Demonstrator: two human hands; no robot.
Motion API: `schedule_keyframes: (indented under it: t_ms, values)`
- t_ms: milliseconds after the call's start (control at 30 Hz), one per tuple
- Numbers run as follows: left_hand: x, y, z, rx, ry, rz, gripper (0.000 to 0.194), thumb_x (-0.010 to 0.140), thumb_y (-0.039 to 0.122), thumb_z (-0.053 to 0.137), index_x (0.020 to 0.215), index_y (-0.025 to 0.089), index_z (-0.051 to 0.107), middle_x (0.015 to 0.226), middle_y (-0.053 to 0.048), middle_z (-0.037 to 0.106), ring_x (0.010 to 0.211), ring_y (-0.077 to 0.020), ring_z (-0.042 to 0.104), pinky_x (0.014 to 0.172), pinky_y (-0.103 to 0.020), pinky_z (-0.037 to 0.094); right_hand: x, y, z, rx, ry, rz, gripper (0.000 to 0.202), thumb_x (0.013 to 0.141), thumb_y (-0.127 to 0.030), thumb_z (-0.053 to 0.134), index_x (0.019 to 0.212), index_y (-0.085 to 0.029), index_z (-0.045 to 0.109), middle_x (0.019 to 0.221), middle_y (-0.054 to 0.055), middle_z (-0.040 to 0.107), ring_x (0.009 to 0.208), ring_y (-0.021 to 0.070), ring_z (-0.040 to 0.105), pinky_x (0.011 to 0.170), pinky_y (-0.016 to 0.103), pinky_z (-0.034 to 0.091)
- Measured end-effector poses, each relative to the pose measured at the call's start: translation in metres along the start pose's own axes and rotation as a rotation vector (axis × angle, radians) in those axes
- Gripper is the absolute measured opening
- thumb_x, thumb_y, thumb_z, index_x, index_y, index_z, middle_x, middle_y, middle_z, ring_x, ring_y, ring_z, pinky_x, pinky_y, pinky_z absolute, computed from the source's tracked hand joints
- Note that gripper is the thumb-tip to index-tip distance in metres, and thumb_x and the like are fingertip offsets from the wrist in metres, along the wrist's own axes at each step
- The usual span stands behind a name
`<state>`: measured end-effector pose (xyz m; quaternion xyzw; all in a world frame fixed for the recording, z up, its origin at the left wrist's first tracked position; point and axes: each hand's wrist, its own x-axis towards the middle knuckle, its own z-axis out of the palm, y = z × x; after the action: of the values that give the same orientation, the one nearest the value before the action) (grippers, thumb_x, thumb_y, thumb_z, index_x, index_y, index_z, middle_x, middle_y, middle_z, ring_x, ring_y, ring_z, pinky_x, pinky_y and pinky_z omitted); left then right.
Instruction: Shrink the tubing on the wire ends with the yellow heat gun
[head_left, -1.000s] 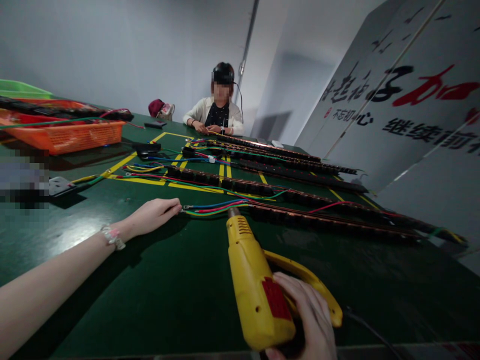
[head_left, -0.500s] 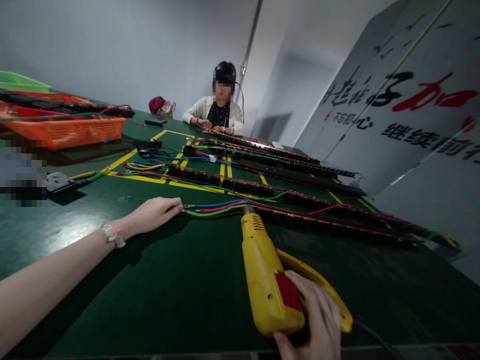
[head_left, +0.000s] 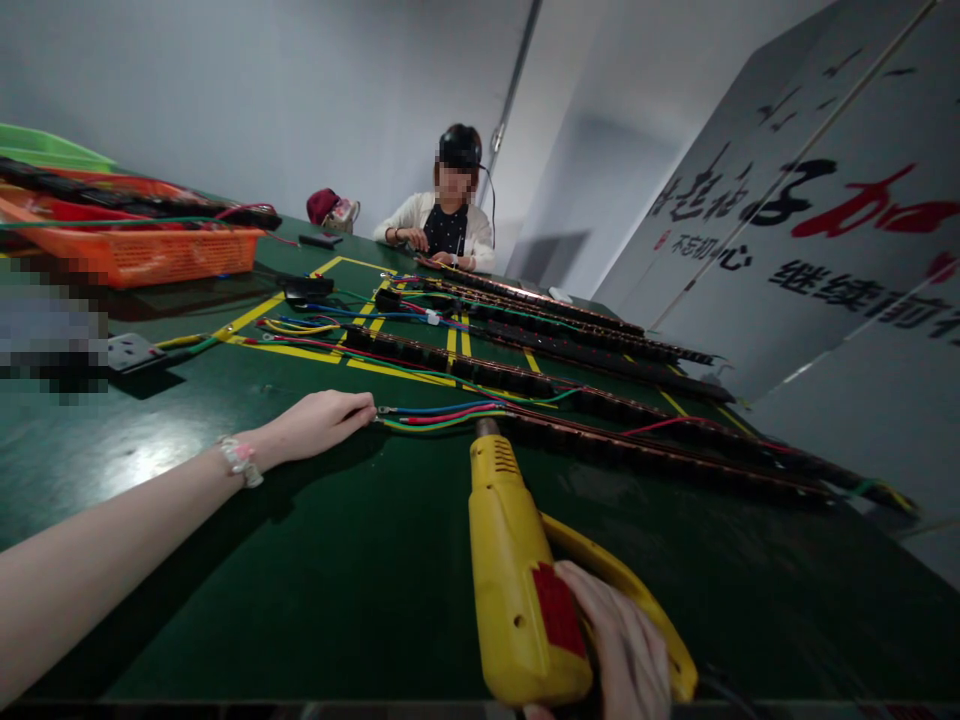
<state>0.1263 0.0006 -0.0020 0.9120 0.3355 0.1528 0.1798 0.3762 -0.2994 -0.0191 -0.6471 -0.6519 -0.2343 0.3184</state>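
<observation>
Left hand low at the table, closed in a pinch at the left ends of the wires; which ends it actually grips is hard to tell, too small and dim there; wires run rightward from it, blue, red and green-yellow; likely light, limp, slick-jacketed, best taken near the ends; next right, the heat gun, its metal nozzle just beside the wires, near where they meet a long dark strip; gun probably hard-shelled and bulky, heavier toward the rear; hold by the handle, spare the nozzle, which may be hot; right hand curled round the gun's rear and handle, gun body to its left; strip farther off, likely stiffer than the wires, best supported at two places.
</observation>
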Motion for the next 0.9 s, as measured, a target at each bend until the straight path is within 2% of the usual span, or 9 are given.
schedule_keyframes:
  t_ms: [167, 367, 467, 633, 767, 833, 900]
  values:
    - [0.000, 0.000, 0.001, -0.007, 0.007, -0.011, 0.034, 0.092, 0.046, 0.029, 0.083, 0.024, 0.053, 0.077, -0.001, 0.063, 0.071, -0.0174, 0.058, 0.064, -0.025, 0.038, -0.001, -0.015, 0.001, 0.051, -0.032, 0.024, 0.071, 0.083, -0.073, 0.027, 0.126, -0.020, 0.045, 0.112, 0.013, 0.060, 0.104, 0.0312, 0.053, 0.089, 0.047, 0.034]
    - [0.000, 0.001, 0.001, -0.024, 0.033, -0.009, 0.034, 0.092, 0.046, 0.030, 0.082, 0.023, 0.054, 0.075, -0.001, 0.063, 0.070, -0.0170, 0.058, 0.063, -0.025, 0.038, 0.000, -0.033, 0.007, 0.093, -0.054, 0.029, 0.053, 0.093, -0.056, 0.023, 0.123, -0.021, 0.049, 0.111, 0.010, 0.064, 0.105, 0.0279, 0.057, 0.093, 0.044, 0.034]
    - [0.000, 0.001, 0.001, -0.018, 0.033, -0.006, 0.034, 0.093, 0.045, 0.029, 0.082, 0.023, 0.052, 0.074, 0.000, 0.062, 0.070, -0.0168, 0.058, 0.063, -0.024, 0.037, 0.001, -0.043, 0.013, 0.112, -0.055, -0.006, 0.041, 0.097, -0.041, 0.023, 0.122, -0.022, 0.050, 0.111, 0.007, 0.065, 0.105, 0.0236, 0.059, 0.094, 0.041, 0.035]
    - [0.001, 0.000, 0.002, -0.020, 0.039, 0.007, 0.033, 0.092, 0.045, 0.030, 0.081, 0.023, 0.052, 0.075, 0.000, 0.061, 0.070, -0.0165, 0.057, 0.064, -0.024, 0.038, 0.007, -0.060, 0.025, 0.119, -0.027, -0.075, 0.034, 0.094, -0.024, 0.032, 0.120, -0.023, 0.053, 0.109, 0.005, 0.066, 0.103, 0.0216, 0.061, 0.093, 0.040, 0.040]
    - [0.000, 0.002, 0.002, -0.033, 0.054, -0.015, 0.034, 0.092, 0.043, 0.029, 0.080, 0.023, 0.053, 0.072, 0.000, 0.060, 0.068, -0.0164, 0.056, 0.063, -0.025, 0.038, 0.014, -0.073, 0.031, 0.138, -0.016, -0.123, 0.035, 0.093, -0.026, 0.033, 0.119, -0.024, 0.056, 0.109, 0.004, 0.067, 0.102, 0.0206, 0.062, 0.090, 0.037, 0.045]
    - [0.000, 0.003, 0.000, -0.048, 0.056, -0.037, 0.034, 0.093, 0.042, 0.027, 0.080, 0.023, 0.052, 0.072, -0.001, 0.060, 0.068, -0.0165, 0.057, 0.064, -0.025, 0.039, 0.017, -0.079, 0.033, 0.159, 0.007, -0.110, 0.035, 0.094, -0.030, 0.032, 0.117, -0.023, 0.057, 0.108, 0.004, 0.067, 0.102, 0.0205, 0.062, 0.090, 0.037, 0.045]
    - [0.000, 0.003, 0.000, -0.056, 0.050, -0.048, 0.035, 0.093, 0.042, 0.026, 0.080, 0.023, 0.052, 0.073, -0.001, 0.060, 0.069, -0.0167, 0.057, 0.064, -0.025, 0.040, 0.018, -0.082, 0.034, 0.168, 0.022, -0.091, 0.034, 0.095, -0.028, 0.032, 0.116, -0.023, 0.058, 0.107, 0.004, 0.067, 0.103, 0.0198, 0.062, 0.091, 0.037, 0.044]
